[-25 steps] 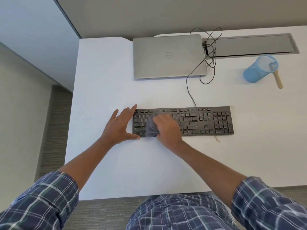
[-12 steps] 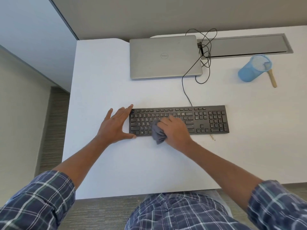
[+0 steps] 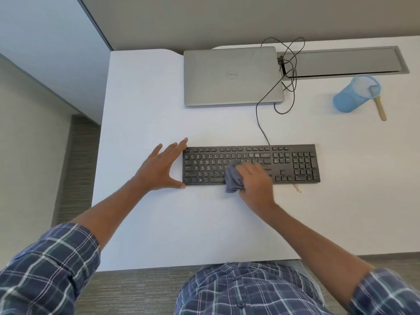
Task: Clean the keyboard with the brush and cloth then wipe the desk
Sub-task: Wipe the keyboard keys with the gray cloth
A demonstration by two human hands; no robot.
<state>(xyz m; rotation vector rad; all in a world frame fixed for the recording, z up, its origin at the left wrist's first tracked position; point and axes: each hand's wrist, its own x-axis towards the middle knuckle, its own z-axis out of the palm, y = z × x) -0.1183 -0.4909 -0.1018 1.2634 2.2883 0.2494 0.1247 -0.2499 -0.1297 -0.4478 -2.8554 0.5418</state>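
Grey cloth (image 3: 233, 178) crosses near edge of keyboard (image 3: 295, 164).

black keyboard (image 3: 295, 164) with faint pale lettering. mid-grey cloth (image 3: 233, 179), finely ribbed. white desk (image 3: 159, 110) (a bluish cast toward its left side). matte silver laptop (image 3: 231, 76) with a round grey logo. thin black cable (image 3: 257, 119). light blue mesh cup (image 3: 347, 98). pale tan wood on the brush (image 3: 381, 109). navy plaid sleeves (image 3: 50, 264), crossed with white and green lines. grey floor (image 3: 78, 155) with fine stripes.
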